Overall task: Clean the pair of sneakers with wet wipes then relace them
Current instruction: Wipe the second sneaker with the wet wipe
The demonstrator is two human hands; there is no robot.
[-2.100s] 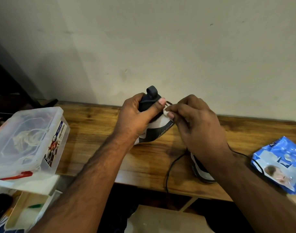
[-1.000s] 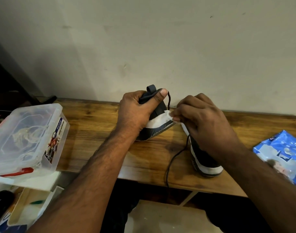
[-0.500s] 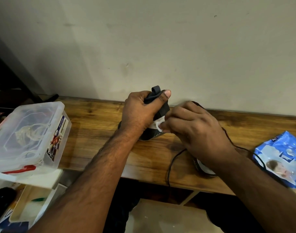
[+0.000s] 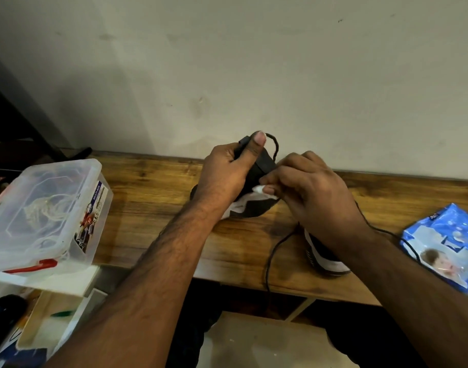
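Note:
A dark sneaker with white panels (image 4: 256, 205) stands on the wooden table (image 4: 153, 208). My left hand (image 4: 227, 176) grips its heel and pull tab, thumb on top. Pinched in the fingers of my right hand (image 4: 312, 197) is a white wet wipe (image 4: 259, 189), pressed against the sneaker's side. The second sneaker (image 4: 323, 258) lies near the table's front edge, mostly hidden under my right forearm. A black lace (image 4: 270, 258) trails from under my right hand over the table edge.
A blue pack of wet wipes (image 4: 445, 245) lies at the right end of the table. A clear plastic box (image 4: 41, 216) holding white cord sits on a lower shelf at the left. The wall rises directly behind the table.
My right hand has kept rubbing the wipe over the sneaker's side, shifting between its rear and lower panel. My left hand holds the heel throughout, and the sneaker tilts slightly.

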